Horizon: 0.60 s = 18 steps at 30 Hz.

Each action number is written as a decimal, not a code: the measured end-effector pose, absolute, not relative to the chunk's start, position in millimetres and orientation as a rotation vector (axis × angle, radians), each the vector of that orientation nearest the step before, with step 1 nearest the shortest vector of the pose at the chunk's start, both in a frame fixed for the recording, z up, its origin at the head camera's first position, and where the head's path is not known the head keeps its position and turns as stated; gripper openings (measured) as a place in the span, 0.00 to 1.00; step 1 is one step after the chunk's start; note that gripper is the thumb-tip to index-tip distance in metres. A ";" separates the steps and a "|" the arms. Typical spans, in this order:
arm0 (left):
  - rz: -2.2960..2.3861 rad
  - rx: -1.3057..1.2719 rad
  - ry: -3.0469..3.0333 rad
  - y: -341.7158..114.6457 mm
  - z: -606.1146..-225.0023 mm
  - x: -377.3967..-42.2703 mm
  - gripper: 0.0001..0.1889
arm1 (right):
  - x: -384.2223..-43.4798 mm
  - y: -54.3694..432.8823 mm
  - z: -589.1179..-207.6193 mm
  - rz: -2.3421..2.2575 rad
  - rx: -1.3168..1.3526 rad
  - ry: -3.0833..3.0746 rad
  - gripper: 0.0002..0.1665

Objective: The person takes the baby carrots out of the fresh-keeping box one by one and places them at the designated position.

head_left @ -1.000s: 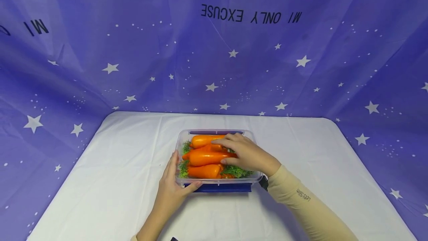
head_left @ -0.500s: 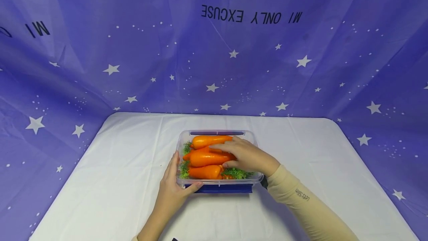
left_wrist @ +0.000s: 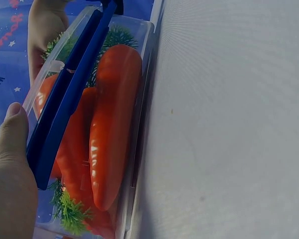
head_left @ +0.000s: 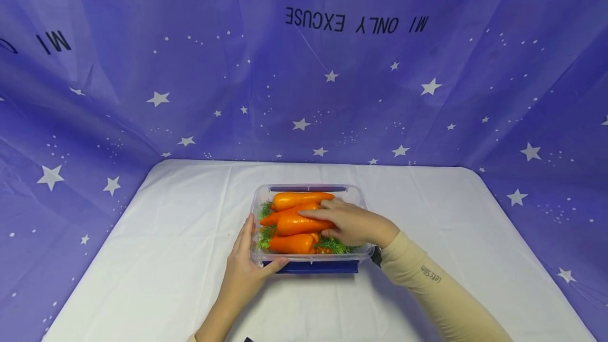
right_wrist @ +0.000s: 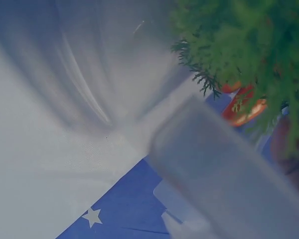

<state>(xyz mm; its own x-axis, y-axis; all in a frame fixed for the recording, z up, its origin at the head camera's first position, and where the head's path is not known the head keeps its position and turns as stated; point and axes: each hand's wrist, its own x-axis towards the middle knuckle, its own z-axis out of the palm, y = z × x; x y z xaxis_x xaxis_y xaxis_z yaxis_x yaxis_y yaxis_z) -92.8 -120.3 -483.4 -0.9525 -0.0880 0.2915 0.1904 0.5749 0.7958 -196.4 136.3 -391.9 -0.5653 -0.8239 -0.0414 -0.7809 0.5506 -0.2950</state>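
Observation:
A clear plastic food container (head_left: 309,257) with blue latch flaps (left_wrist: 72,99) sits on the white cloth, full of orange carrots with green leafy tops. My left hand (head_left: 243,263) holds its near left corner, fingers along the left wall and thumb on the front rim. Inside, my right hand (head_left: 355,221) grips the right end of a middle carrot (head_left: 301,225), its index finger lying along the top. Another carrot (head_left: 301,200) lies behind and one more carrot (head_left: 292,244) in front. In the right wrist view, leafy greens (right_wrist: 239,55) cover the upper right.
A white cloth (head_left: 166,257) covers the table around the container. Purple star-printed fabric (head_left: 304,94) stands behind and at both sides. A small dark object (head_left: 248,339) shows at the bottom edge of the head view.
The middle carrot has shifted slightly to the right with my right hand, whose fingers have come closer round it. The left hand and the container have stayed put.

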 end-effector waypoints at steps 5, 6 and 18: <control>-1.326 -0.078 -2.508 -120.3 -485.1 -91.4 0.63 | -196.7 138.1 -393.4 -0.408 -1.359 2.584 0.40; -1.323 -0.079 -2.508 -120.3 -485.7 -91.5 0.63 | -196.8 138.1 -393.5 -0.422 -1.363 2.577 0.40; -1.321 -0.089 -2.486 -120.2 -484.0 -94.0 0.63 | -199.2 136.8 -391.1 -0.513 -1.327 2.542 0.37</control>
